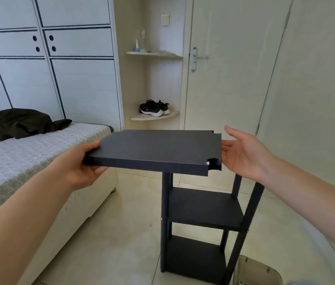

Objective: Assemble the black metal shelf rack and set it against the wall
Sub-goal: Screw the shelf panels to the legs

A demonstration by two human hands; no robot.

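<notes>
1. Holding one black shelf board (158, 149) in the air, my left hand (84, 163) grips its left edge, thumb on top.
2. My right hand (244, 153) is open, fingers straight, just beside the board's right edge.
3. One black rack (203, 208) stands on the floor (121, 233) under the board, with four posts and two shelves.
4. I count two black shoes (154, 109) on a corner shelf (154, 118) and one dark cloth (20, 122) on the bed (28, 161).

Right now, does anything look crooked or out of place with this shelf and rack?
Nothing looks damaged. The loose shelf panel, gripped by the left hand with the right hand open at its other edge, hangs well left of the rack, so its corner notches do not line up with the posts.
</notes>
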